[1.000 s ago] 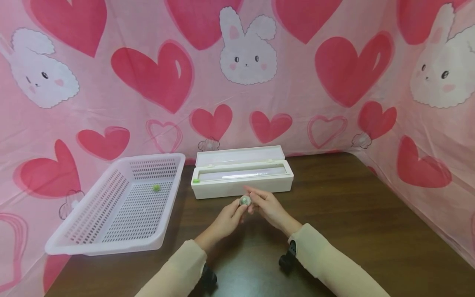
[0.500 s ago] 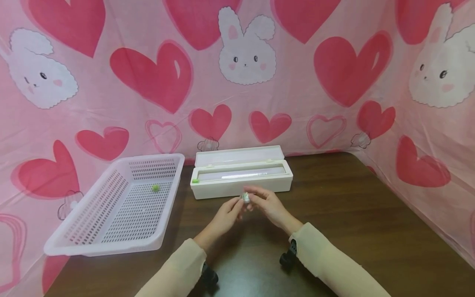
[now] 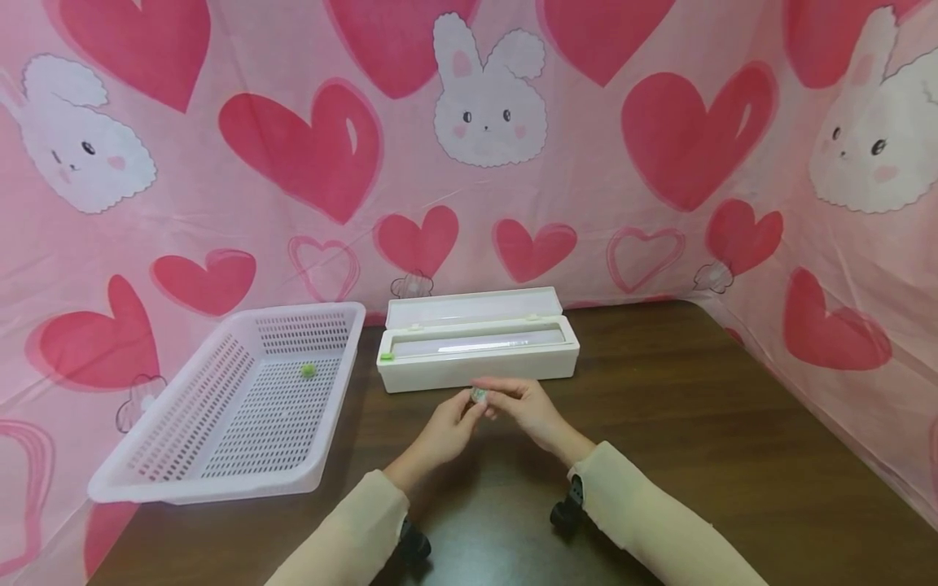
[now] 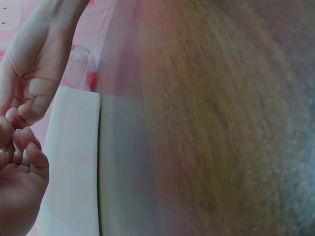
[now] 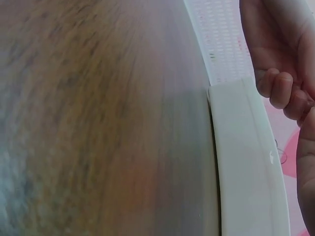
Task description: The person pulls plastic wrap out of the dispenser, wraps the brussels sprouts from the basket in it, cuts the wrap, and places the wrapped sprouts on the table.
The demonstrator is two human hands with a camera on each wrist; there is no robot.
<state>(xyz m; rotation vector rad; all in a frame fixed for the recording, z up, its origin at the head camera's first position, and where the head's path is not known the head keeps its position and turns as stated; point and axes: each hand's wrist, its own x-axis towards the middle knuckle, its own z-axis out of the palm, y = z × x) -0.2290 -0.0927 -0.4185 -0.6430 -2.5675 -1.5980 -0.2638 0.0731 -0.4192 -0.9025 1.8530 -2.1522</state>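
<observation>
In the head view, a small, roundish, silvery-green object (image 3: 479, 395) sits between the fingertips of both hands, just in front of a long white box (image 3: 479, 371). The left hand (image 3: 442, 431) pinches it from the left with thumb and fingers. From the other side the right hand (image 3: 533, 413) holds it too, its thumb low and its index finger stretched over the top. Its exact kind is too small to tell. The left wrist view shows curled fingers (image 4: 37, 157) of the left hand meeting the right hand; the object is hidden there and in the right wrist view.
The box has its lid (image 3: 475, 306) raised at the back and a small green piece (image 3: 387, 356) at its left end. To the left stands a white slotted basket (image 3: 315, 460) holding a small green ball-like thing (image 3: 308, 370). Everything rests on a dark wooden table (image 3: 659, 423).
The small object has been turned between the fingertips and shifted slightly left. The right index finger now reaches farther over it. Box and basket have stayed in place.
</observation>
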